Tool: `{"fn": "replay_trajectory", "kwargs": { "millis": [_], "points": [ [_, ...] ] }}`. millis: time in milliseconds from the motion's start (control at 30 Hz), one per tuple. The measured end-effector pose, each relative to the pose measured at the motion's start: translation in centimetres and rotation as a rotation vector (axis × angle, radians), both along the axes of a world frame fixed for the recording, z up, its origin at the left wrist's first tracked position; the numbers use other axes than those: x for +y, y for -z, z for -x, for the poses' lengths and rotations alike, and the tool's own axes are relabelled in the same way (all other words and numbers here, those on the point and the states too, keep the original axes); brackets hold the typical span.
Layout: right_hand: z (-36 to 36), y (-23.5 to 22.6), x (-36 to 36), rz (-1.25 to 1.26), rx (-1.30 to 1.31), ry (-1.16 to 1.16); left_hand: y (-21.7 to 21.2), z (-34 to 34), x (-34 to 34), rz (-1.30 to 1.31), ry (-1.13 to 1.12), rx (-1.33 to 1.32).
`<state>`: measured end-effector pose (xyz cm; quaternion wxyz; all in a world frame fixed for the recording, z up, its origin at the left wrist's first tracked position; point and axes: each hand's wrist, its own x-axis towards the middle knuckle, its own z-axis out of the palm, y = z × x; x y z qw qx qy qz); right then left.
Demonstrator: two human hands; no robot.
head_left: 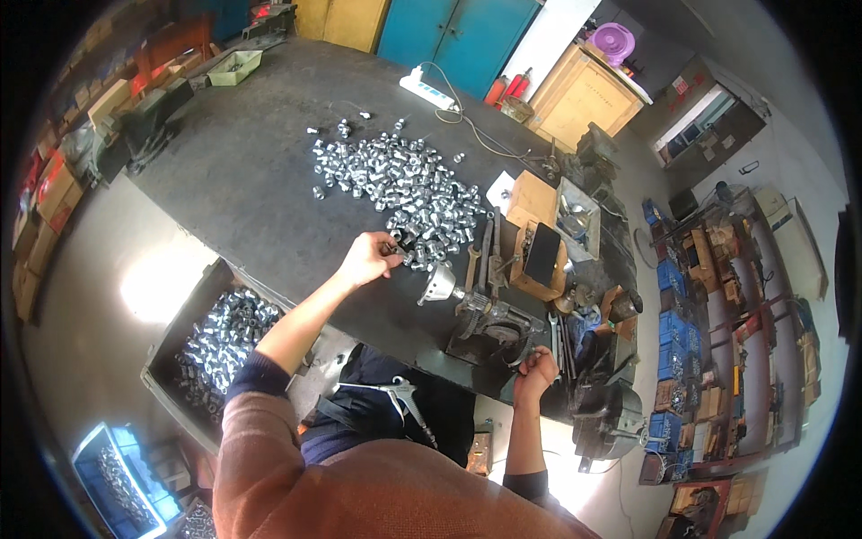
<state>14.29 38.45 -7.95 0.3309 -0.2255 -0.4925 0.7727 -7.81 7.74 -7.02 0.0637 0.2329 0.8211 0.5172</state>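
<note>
My left hand (366,260) is closed in a pinch at the near edge of a heap of shiny metal fittings (395,180). A small metal fitting shows at its fingertips, partly hidden by them. Just right of it is the silver cup-shaped head (438,284) of a dark bench-mounted machine (496,325). My right hand (536,373) is at the right end of that machine, fingers curled around what looks like its crank handle, mostly covered by the fingers.
Wrenches (485,256) lie behind the machine. A black phone (541,252) rests on a wooden box (530,286). At lower left stands a bin (166,346) of fittings. A power strip (426,91) trails a cable across the far table. A motor-like machine (606,418) sits at the right.
</note>
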Motion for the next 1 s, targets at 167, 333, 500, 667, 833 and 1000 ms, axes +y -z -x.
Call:
{"fn": "replay_trajectory", "kwargs": {
  "millis": [167,333,500,667,833,1000],
  "points": [
    [0.0,-0.2,0.0,0.035,-0.041,0.029,-5.6,-5.8,-1.6,-0.73,0.234,-0.436],
    [0.1,0.1,0.2,0.017,-0.031,0.027,-6.7,-6.5,-0.9,-0.704,0.352,-0.334],
    [-0.5,-0.4,-0.2,0.015,-0.016,0.041,-6.8,-5.6,-0.4,-0.679,0.335,-0.385],
    [-2.6,-2.5,-0.9,-0.006,0.028,0.003,-6.6,-5.4,-0.4,-0.717,0.408,-0.407],
    [-2.3,-7.6,-0.8,-0.048,0.067,-0.118,-6.6,-5.0,-0.4,-0.703,0.443,-0.408],
    [2.8,-9.5,2.1,0.01,0.115,-0.112,-7.1,-5.2,-0.7,-0.642,0.436,-0.365]
  ]
}}
